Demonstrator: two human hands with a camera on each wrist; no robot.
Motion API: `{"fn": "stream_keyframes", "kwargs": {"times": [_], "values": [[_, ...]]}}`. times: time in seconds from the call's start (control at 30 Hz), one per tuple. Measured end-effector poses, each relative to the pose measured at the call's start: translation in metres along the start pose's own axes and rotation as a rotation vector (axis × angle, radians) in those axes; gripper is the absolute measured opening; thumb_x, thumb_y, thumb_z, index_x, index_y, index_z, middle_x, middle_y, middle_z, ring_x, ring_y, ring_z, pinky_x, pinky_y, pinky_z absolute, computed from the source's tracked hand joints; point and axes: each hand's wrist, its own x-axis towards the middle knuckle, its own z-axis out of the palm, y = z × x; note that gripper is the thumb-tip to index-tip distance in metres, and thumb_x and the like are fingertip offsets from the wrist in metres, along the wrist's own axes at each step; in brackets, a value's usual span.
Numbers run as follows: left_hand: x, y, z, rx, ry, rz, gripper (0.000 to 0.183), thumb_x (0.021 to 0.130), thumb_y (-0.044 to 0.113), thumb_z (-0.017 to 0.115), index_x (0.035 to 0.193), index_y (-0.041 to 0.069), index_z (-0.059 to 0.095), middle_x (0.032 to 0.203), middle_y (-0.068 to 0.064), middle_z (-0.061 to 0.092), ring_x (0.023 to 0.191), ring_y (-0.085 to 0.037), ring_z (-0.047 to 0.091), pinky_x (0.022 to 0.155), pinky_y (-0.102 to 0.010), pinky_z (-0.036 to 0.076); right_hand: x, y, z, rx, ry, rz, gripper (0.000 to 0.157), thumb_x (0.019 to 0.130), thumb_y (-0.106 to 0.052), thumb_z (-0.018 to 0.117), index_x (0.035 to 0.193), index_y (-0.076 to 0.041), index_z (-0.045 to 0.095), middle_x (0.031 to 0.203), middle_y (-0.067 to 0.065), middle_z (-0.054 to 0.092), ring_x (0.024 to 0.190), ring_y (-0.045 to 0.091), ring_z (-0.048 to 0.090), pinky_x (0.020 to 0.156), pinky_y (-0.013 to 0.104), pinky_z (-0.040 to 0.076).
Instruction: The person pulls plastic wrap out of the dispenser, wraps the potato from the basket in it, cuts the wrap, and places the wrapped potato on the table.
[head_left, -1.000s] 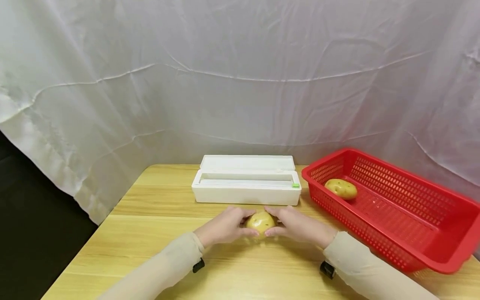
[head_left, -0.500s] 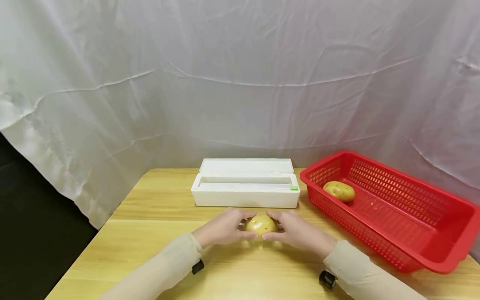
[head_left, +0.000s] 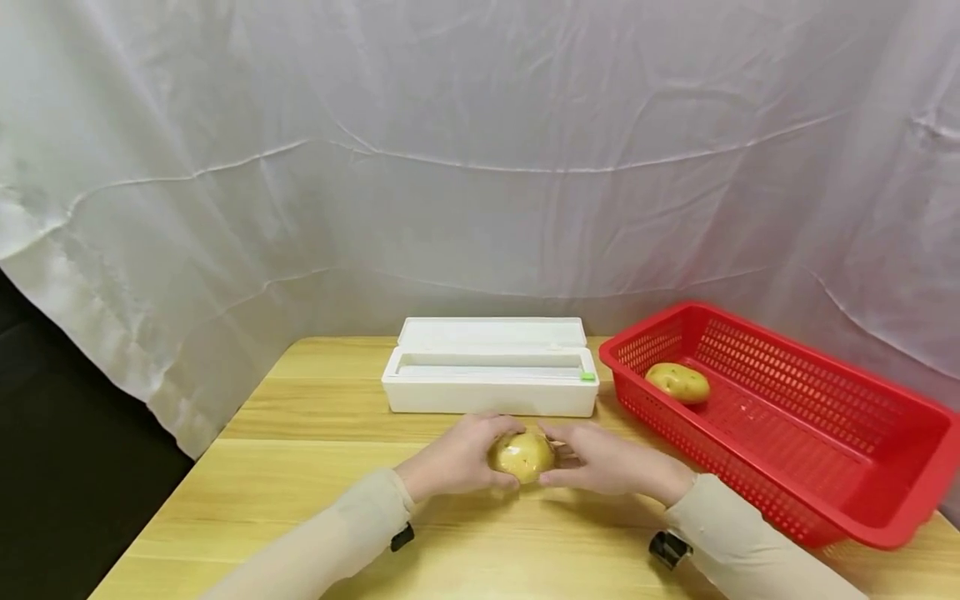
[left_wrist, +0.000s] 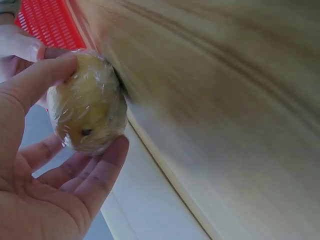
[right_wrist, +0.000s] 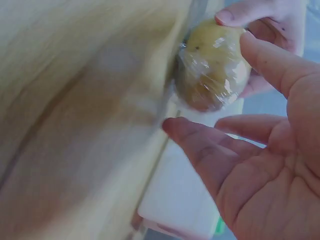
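Note:
A yellow potato (head_left: 523, 458) wrapped in clear plastic film is between the two hands, close over the table, in the head view. My left hand (head_left: 465, 454) grips it, thumb on the near side and fingers round the far side. In the left wrist view the film on the potato (left_wrist: 90, 107) looks crinkled and shiny, with a dark spot beneath. My right hand (head_left: 611, 458) is on the potato's right with its fingers spread. In the right wrist view its thumb overlaps the potato (right_wrist: 215, 75), while the other fingers stand apart from it.
Behind the hands stands a long white film dispenser box (head_left: 491, 398), lid up, with a green slider (head_left: 587, 377) at its right end. On the right a red perforated basket (head_left: 712, 454) holds another potato (head_left: 678, 383). A pale curtain (head_left: 480, 225) hangs behind the table.
The left hand has closed further round the potato and shifted slightly right. The right hand, earlier against the potato, has drawn back a little to the right, its fingers loosening.

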Motion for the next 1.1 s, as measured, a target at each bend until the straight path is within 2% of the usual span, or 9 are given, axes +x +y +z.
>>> {"fn": "stream_keyframes", "kwargs": {"times": [0.1,0.27,0.33,0.5,0.6,0.73,0.9,1.1], "values": [[-0.007,-0.001,-0.005,0.025,0.054,-0.002,0.067,0.082,0.027,0.095,0.14,0.011,0.067,0.131,-0.005,0.073,0.112,-0.016,0.07,0.096,-0.029,0.059,-0.011,-0.005,-0.006,-0.016,-0.008,0.044,0.083,0.103,-0.039,0.073,0.16,0.01,0.039,0.154,0.029,0.057,0.127,0.041,0.07,0.105,0.054,0.058],[-0.025,-0.003,-0.026,0.035,0.169,0.004,0.067,0.079,0.022,0.097,0.139,0.011,0.067,0.13,-0.006,0.072,0.115,-0.022,0.071,0.098,-0.039,0.062,-0.031,-0.017,-0.017,-0.01,-0.024,0.068,0.084,0.103,-0.048,0.071,0.164,-0.001,0.038,0.151,0.027,0.059,0.125,0.04,0.071,0.103,0.057,0.058],[-0.034,-0.006,-0.034,0.024,0.202,-0.009,0.068,0.079,0.02,0.097,0.139,0.01,0.067,0.132,-0.006,0.072,0.117,-0.022,0.071,0.1,-0.04,0.062,-0.038,-0.02,-0.02,-0.005,-0.023,0.064,0.083,0.103,-0.05,0.07,0.165,-0.005,0.039,0.152,0.024,0.059,0.126,0.038,0.071,0.103,0.057,0.059],[-0.057,-0.018,-0.055,-0.004,0.26,-0.096,0.069,0.078,0.019,0.097,0.14,0.012,0.067,0.136,-0.005,0.07,0.12,-0.023,0.069,0.102,-0.044,0.06,-0.058,-0.025,-0.023,0.0,0.014,0.044,0.077,0.103,-0.051,0.069,0.164,-0.012,0.042,0.154,0.017,0.059,0.126,0.035,0.071,0.101,0.046,0.061],[-0.069,-0.029,-0.067,-0.013,0.306,-0.135,0.069,0.077,0.019,0.098,0.139,0.012,0.068,0.133,-0.005,0.071,0.112,-0.02,0.069,0.094,-0.038,0.06,-0.067,-0.024,-0.023,0.0,0.053,0.017,0.073,0.104,-0.048,0.069,0.163,-0.013,0.044,0.152,0.016,0.061,0.125,0.034,0.071,0.099,0.039,0.062],[-0.083,-0.045,-0.084,-0.012,0.383,-0.163,0.068,0.076,0.017,0.099,0.136,0.01,0.07,0.13,-0.008,0.074,0.105,-0.019,0.069,0.083,-0.029,0.06,-0.076,-0.018,-0.025,0.006,0.105,-0.004,0.067,0.104,-0.045,0.07,0.161,-0.016,0.047,0.149,0.013,0.064,0.123,0.027,0.073,0.098,0.037,0.062],[-0.097,-0.068,-0.106,0.001,0.462,-0.222,0.064,0.077,0.016,0.098,0.134,0.007,0.07,0.129,-0.015,0.074,0.106,-0.028,0.071,0.082,-0.036,0.064,-0.084,-0.01,-0.029,0.028,0.171,-0.014,0.061,0.104,-0.036,0.072,0.157,-0.014,0.052,0.144,0.011,0.066,0.12,0.014,0.073,0.096,0.034,0.063],[-0.11,-0.1,-0.124,0.002,0.49,-0.322,0.062,0.081,0.016,0.096,0.135,0.005,0.069,0.125,-0.02,0.073,0.108,-0.038,0.072,0.082,-0.045,0.063,-0.092,-0.005,-0.036,0.063,0.192,0.005,0.059,0.104,-0.03,0.072,0.157,-0.016,0.052,0.146,0.013,0.065,0.118,0.004,0.071,0.095,0.03,0.063]]}}
